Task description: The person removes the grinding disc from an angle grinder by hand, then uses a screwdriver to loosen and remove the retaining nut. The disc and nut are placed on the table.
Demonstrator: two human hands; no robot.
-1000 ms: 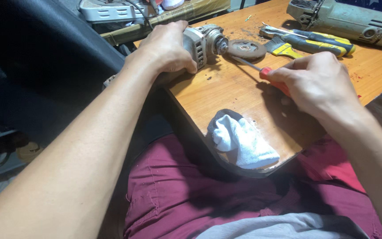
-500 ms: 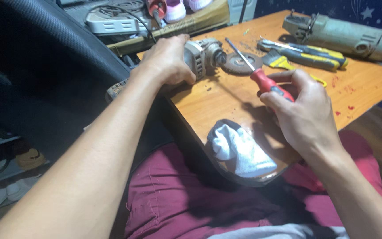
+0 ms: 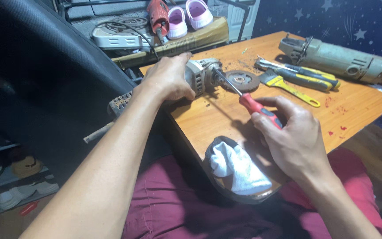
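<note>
My left hand (image 3: 169,79) grips a small grey angle grinder (image 3: 202,76) lying on the wooden table (image 3: 354,106), its worn disc (image 3: 242,81) facing right. My right hand (image 3: 290,137) holds a red-handled screwdriver (image 3: 256,107); its metal shaft slants up-left and its tip touches the grinder head beside the disc. A white cloth (image 3: 237,166) lies at the table's near edge, just left of my right hand.
A larger grey angle grinder (image 3: 339,56) lies at the back right. A yellow-and-black screwdriver (image 3: 299,74) and a yellow-handled scraper (image 3: 288,86) lie next to the disc. Pink shoes (image 3: 186,15), a red tool (image 3: 159,14) and a coiled cable (image 3: 122,28) sit beyond the table.
My right hand has raised the screwdriver and swung its tip from the table surface onto the grinder head. My left hand keeps its hold on the grinder.
</note>
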